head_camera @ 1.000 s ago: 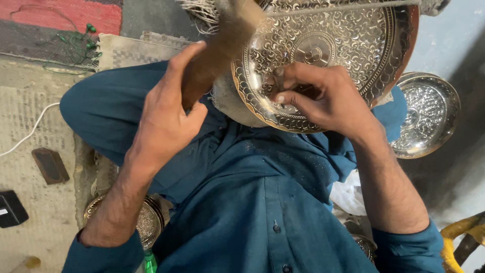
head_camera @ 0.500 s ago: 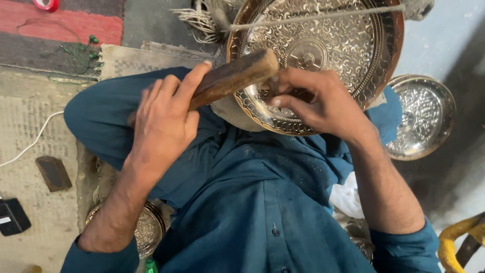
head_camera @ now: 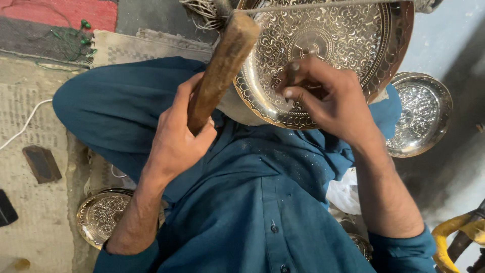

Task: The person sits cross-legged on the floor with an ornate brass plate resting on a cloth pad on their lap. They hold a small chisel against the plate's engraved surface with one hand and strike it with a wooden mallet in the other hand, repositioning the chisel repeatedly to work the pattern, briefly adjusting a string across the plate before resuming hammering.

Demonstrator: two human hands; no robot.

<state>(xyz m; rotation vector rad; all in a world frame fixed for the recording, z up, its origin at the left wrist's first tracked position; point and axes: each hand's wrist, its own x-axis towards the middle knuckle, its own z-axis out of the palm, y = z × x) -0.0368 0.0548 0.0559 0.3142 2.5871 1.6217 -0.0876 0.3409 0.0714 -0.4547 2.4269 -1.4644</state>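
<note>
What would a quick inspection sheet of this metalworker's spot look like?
Surface: woven mat on the floor.
Job's things: large engraved brass plate propped on the lap; wooden mallet; thin metal punch set on the plate.
Clutter: silver dish, small brass plate, dark flat block.
Grips: left hand wraps the mallet handle; right hand pinches the punch.
Cables: white cord on the mat.
Surroundings: red rug, yellow object.

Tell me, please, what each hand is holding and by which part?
The left hand grips a wooden mallet by its lower end; the right hand pinches a thin metal punch by its shaft.
</note>
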